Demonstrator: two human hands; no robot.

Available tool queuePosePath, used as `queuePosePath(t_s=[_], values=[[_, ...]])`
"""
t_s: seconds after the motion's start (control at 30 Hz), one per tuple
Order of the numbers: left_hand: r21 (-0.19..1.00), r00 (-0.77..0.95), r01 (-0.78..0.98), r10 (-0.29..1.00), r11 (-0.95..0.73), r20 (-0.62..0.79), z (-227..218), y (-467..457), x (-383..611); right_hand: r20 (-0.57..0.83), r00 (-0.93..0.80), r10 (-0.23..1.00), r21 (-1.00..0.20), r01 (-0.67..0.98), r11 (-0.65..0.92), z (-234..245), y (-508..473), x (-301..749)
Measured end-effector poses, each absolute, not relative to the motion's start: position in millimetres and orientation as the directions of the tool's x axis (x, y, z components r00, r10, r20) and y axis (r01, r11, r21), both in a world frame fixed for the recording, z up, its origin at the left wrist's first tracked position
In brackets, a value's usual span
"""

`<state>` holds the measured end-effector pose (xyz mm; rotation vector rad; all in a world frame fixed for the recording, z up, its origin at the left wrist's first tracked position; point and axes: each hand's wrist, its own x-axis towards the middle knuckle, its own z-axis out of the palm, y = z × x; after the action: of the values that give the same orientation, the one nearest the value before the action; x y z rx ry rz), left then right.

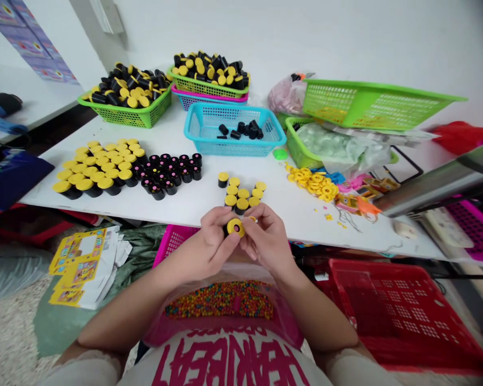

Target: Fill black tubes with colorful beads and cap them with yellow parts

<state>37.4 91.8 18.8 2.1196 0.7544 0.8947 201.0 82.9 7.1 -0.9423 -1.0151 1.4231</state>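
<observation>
Grips a small black plastic tube with a yellow ring cap [235, 227] just off the near edge of the white tabletop [177, 206] — fingers of left hand [212, 238] and right hand [266, 239] pinched narrowly around it. Hovers above a clear bag of coloured beads [221, 300].

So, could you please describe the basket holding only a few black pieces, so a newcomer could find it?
On the white table, look toward its far side. The turquoise plastic basket sits mid-row, in front of the stacked green and pink baskets. Alone in that colour, it is nearly empty, holding a few black cylinders without yellow caps.
</observation>
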Motion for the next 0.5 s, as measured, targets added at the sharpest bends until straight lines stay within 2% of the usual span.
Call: queuePosePath(t_s=[0.07, 0.13, 0.2, 0.27, 0.3, 0.37, 0.43, 0.5], values=[[0.743, 0.646, 0.265, 0.685, -0.615, 0.337, 18, 93, 37, 0.005, -0.083, 0.997, -0.959, -0.284, -0.019, 8, 81, 200], [0.778, 0.639, 0.206, 0.684, -0.593, 0.352, 15, 92, 38, 0.064, -0.059, 0.996, -0.973, -0.224, 0.049, 8, 80, 200], [0.877, 0.578, 0.055, 0.731, -0.478, 0.362, 10, 91, 39, 0.210, -0.013, 0.978, -0.972, -0.113, 0.207, 8, 81, 202], [0.947, 0.507, -0.140, 0.800, -0.289, 0.319, 7, 88, 42, 0.411, -0.033, 0.911, -0.910, 0.034, 0.412, 8, 84, 206], [0.960, 0.490, -0.214, 0.831, -0.180, 0.265, 6, 87, 44, 0.500, -0.098, 0.861, -0.857, 0.087, 0.507, 7, 86, 208], [0.959, 0.480, -0.283, 0.869, 0.022, 0.122, 9, 85, 49, 0.609, -0.281, 0.742, -0.754, 0.085, 0.651, 7, 90, 213], [0.946, 0.495, -0.264, 0.868, 0.188, -0.034, 15, 84, 54, 0.641, -0.398, 0.656, -0.711, 0.012, 0.703, 7, 91, 215], [0.920, 0.516, -0.256, 0.847, 0.297, -0.129, 21, 84, 58, 0.643, -0.377, 0.667, -0.720, -0.002, 0.693, 7, 89, 213]])
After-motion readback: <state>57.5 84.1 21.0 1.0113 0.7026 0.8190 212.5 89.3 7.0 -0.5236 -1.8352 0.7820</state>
